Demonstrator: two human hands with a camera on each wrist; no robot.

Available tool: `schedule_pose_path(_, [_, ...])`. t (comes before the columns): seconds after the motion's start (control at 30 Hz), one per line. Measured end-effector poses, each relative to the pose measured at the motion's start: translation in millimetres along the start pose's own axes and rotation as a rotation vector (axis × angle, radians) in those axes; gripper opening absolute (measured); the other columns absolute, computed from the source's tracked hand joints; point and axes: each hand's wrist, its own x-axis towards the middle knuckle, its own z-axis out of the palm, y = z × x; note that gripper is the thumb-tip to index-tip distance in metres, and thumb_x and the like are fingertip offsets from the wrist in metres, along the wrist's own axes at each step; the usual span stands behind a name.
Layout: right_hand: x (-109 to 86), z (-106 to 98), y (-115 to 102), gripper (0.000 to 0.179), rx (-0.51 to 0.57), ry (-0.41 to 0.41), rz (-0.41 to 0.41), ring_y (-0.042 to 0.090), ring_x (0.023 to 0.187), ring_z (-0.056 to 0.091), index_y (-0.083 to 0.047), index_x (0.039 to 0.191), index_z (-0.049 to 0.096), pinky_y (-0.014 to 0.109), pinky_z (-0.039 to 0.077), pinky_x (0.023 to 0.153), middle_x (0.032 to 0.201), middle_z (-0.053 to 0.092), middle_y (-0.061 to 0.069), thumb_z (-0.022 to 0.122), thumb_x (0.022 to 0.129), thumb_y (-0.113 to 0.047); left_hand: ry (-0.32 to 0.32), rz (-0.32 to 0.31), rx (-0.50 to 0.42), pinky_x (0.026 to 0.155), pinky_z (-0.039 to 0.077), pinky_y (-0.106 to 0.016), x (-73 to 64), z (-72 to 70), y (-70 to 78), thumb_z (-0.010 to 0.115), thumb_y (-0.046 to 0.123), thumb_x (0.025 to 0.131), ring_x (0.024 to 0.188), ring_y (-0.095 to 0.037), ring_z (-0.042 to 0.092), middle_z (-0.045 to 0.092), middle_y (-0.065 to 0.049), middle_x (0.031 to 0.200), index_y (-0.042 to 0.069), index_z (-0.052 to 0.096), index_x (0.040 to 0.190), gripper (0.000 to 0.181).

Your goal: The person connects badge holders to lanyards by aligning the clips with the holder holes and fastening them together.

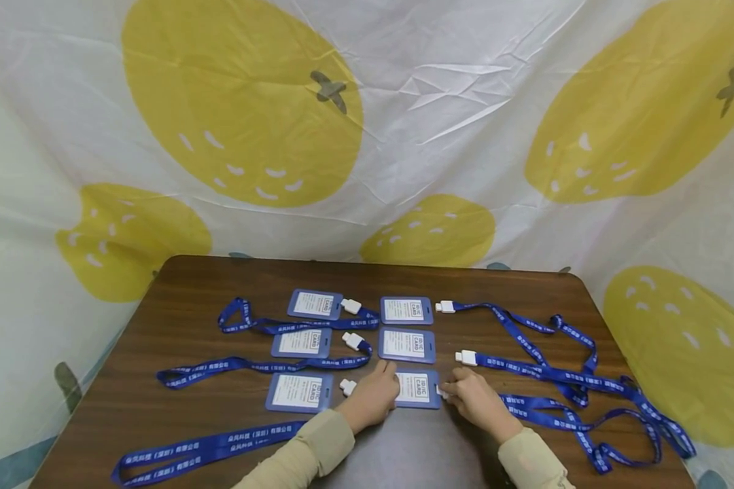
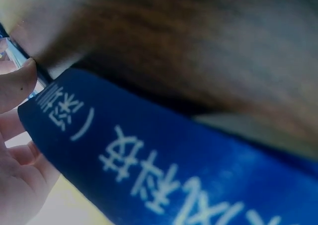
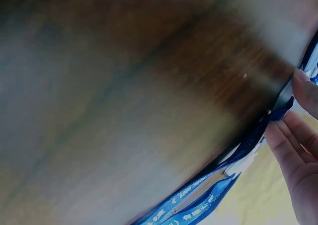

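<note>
A blue-framed badge holder [image 1: 417, 389] with a printed white card lies at the front of the right-hand column. My left hand [image 1: 376, 394] holds its left edge between thumb and fingers. At its slotted right end, my right hand [image 1: 478, 402] pinches the white clip [image 1: 443, 392] of a blue lanyard [image 1: 541, 411], with much of the clip hidden by the fingers. In the left wrist view, a printed blue lanyard [image 2: 134, 155] crosses close below the left hand [image 2: 22, 170]. The right wrist view shows the right hand [image 3: 298, 155] with thumb and fingertips at the lanyard's end.
Two more badge holders [image 1: 406, 345] lie behind, with white-clipped lanyards [image 1: 550, 372] to their right. Left of them are three badge holders [image 1: 300, 392] with lanyards [image 1: 208, 449] stretching leftward. A lemon-print curtain [image 1: 428, 136] hangs behind the brown wooden table [image 1: 220, 407].
</note>
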Motion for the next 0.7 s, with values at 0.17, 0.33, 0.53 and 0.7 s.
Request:
schedule_pose_path(0.17, [0.9, 2.5, -0.2, 0.017, -0.007, 0.022, -0.023, 0.011, 0.059, 0.042, -0.006, 0.08, 0.072, 0.022, 0.038, 0.05, 0.066, 0.041, -0.003, 0.074, 0.066, 0.002, -0.002, 0.002, -0.011, 0.065, 0.049, -0.023, 0.2, -0.1, -0.9, 0.075, 0.021, 0.069, 0.086, -0.02, 0.044, 0.048, -0.007, 0.09, 0.007, 0.065, 0.073, 0.018])
schedule_pose_path(0.33, [3.4, 2.8, 0.1, 0.017, -0.017, 0.027, -0.039, 0.011, 0.059, 0.042, -0.006, 0.08, 0.072, 0.022, 0.039, 0.051, 0.066, 0.042, -0.003, 0.074, 0.065, 0.002, -0.013, -0.008, -0.005, 0.065, 0.049, -0.023, 0.5, -3.2, -1.7, 0.075, 0.021, 0.069, 0.085, -0.02, 0.044, 0.048, -0.007, 0.089, 0.008, 0.064, 0.071, 0.018])
schedule_pose_path(0.53, [4.8, 1.6, -0.1, 0.017, -0.019, 0.024, -0.026, 0.012, 0.059, 0.043, -0.006, 0.079, 0.073, 0.024, 0.04, 0.052, 0.066, 0.043, -0.003, 0.075, 0.065, 0.001, -0.016, -0.026, -0.007, 0.064, 0.049, -0.023, 1.0, -6.2, -0.9, 0.076, 0.021, 0.069, 0.086, -0.02, 0.044, 0.048, -0.006, 0.09, 0.007, 0.064, 0.072, 0.019])
schedule_pose_path(0.7, [2.6, 0.9, -1.2, 0.017, 0.004, 0.0, 0.03, 0.012, 0.062, 0.047, -0.005, 0.081, 0.073, 0.025, 0.043, 0.054, 0.067, 0.049, -0.002, 0.075, 0.065, 0.001, 0.011, -0.027, -0.04, 0.061, 0.048, -0.024, 1.5, 0.5, -0.9, 0.075, 0.018, 0.066, 0.086, -0.021, 0.043, 0.046, -0.006, 0.089, 0.007, 0.062, 0.071, 0.018])
